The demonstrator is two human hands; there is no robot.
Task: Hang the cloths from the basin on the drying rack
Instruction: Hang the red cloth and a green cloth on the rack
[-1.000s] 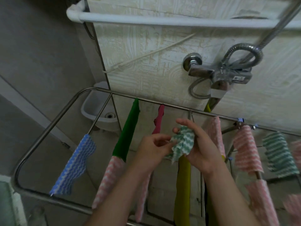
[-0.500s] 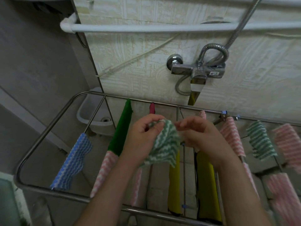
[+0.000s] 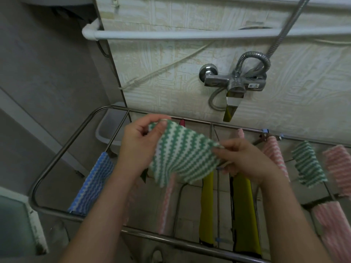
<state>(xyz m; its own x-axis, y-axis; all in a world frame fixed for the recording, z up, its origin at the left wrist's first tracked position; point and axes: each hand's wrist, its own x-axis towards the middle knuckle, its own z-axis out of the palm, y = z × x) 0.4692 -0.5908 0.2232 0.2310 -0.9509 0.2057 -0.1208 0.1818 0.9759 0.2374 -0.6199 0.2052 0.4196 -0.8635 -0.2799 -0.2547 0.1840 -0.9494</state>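
Observation:
A green-and-white striped cloth [image 3: 181,154] is stretched between both hands above the steel drying rack [image 3: 57,154]. My left hand [image 3: 138,145] pinches its upper left corner. My right hand [image 3: 245,158] grips its right edge. On the rack hang a blue striped cloth [image 3: 93,185], a pink striped cloth [image 3: 167,202], two yellow cloths [image 3: 207,205], a second green striped cloth [image 3: 307,164] and several pink ones [image 3: 338,166]. The basin is not in view.
A chrome shower mixer [image 3: 235,84] with its hose sticks out of the tiled wall behind the rack. A white pipe [image 3: 190,34] runs across above it. A grey plastic container [image 3: 110,128] sits on the floor beyond the rack's left corner.
The bunched green striped cloth has been pulled open between my hands, which moved apart. The view has tilted up a little.

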